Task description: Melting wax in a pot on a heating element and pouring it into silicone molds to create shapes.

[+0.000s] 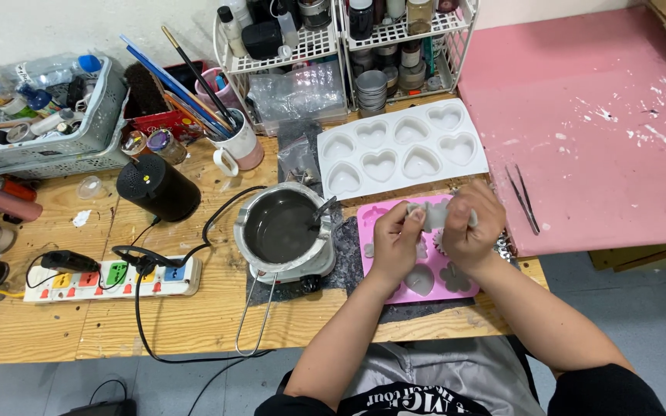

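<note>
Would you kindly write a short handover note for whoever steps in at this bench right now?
Left hand and right hand: both hold a small grey cast piece above the pink mould.
Pink mould: some cavities hold grey casts, at least one looks empty.
White heart mould behind it: empty.
Metal pot of dark liquid sits to the left, on its small heater.

Wood, metal and soft moulds

The table [55, 323] is rough, bare plywood; the pot [283, 225] is dull grey metal with glossy dark liquid. At its 3 o'clock lies a matt pink rubbery mould [395, 285], at 1 o'clock a smooth white one [402, 150].
</note>
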